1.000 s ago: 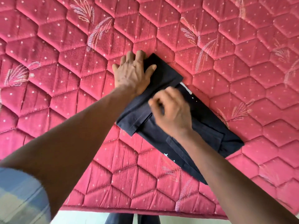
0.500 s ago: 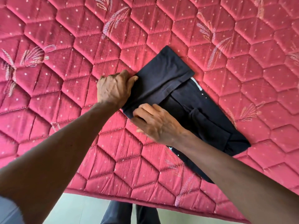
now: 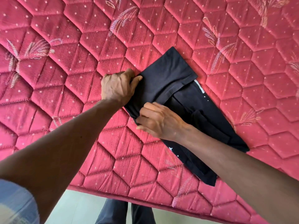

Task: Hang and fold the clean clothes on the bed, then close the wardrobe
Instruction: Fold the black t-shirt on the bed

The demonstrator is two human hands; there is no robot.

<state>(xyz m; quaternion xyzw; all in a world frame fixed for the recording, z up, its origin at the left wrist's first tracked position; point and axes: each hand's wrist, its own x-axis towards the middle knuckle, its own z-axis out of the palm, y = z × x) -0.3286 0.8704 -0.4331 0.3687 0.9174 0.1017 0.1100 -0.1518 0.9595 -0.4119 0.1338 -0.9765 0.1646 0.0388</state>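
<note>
Home bedroom: red quilted mattress (image 3: pixel 64 94) fills view, pale floor (image 3: pixel 77 206) at edge.

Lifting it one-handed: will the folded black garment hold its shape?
Probably not: the black garment looks thin and floppy, creasing where the left hand and right hand grip it. Likely light; its loose folded layers would probably slide apart.

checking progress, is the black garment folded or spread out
Partly folded: the black garment has its far end doubled back over itself on the bed.
</note>
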